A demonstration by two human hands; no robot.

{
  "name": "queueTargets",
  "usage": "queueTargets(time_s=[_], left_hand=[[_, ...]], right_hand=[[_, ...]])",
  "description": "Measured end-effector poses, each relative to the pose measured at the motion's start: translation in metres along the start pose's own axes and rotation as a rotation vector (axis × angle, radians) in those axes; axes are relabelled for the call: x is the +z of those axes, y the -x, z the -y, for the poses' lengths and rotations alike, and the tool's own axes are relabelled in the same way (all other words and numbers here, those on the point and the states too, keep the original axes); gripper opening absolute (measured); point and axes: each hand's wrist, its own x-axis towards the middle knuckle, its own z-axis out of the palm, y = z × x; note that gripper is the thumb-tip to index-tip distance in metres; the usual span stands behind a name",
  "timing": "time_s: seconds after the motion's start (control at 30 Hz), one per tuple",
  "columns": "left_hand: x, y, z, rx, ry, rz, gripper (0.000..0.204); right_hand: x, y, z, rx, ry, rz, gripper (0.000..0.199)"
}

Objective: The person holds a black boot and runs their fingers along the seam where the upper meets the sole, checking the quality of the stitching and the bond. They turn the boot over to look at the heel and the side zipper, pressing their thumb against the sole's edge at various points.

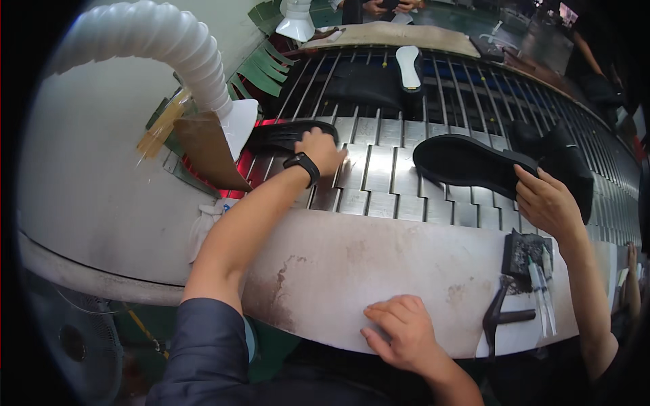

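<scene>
My left hand [321, 151], wearing a black wristwatch [302, 168], reaches over the metal slat conveyor [376, 176]. Its fingers touch the top of a black shoe sole [281, 135], while the thumb stands apart from it over the slats. The sole's other end lies beside the red-lit opening. On the pale worktop [352, 260] near me rests my right hand [401, 331], loosely bent, thumb apart, with nothing in it. To the right, another person's hand [550, 203] holds one end of a larger black sole [464, 161] over the slats.
A white ribbed hose [156, 30] ends in a nozzle above a brown board [206, 152]. At the right lie a black block [525, 254], syringes [542, 298] and a black-handled tool [501, 314]. Farther back stand black boots [558, 155] and a white-soled shoe [408, 68].
</scene>
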Motion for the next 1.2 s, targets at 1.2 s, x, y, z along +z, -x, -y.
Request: queueTargets(time_s=[1.2], left_hand=[[-0.118,0.157,-0.002,0.676,0.955,-0.685,0.102]], right_hand=[[0.021,0.003,0.027,0.281,-0.117,-0.459,0.032]])
